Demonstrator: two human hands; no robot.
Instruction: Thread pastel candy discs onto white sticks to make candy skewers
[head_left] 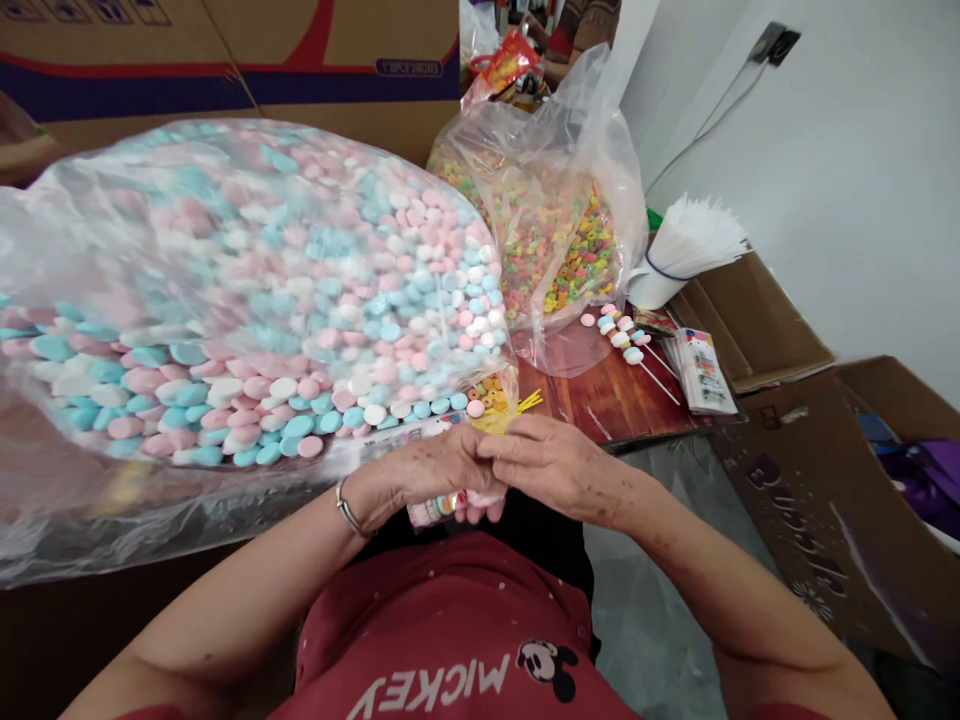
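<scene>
The left hand (431,470) is closed around a slim candy packet (433,511), held just in front of the chest. Only the packet's lower end pokes out below the palm. The right hand (559,465) presses fingertip to fingertip against the left, but whether it pinches the packet is hidden. Yellow ties (525,403) peek out just above the knuckles. The big bag of pastel candies (225,290) is cut off at the left edge. A candy skewer (626,340) lies on the table (600,400).

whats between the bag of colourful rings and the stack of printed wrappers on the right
A few candy skewers lie there on the red-brown table, in the head view.
</scene>
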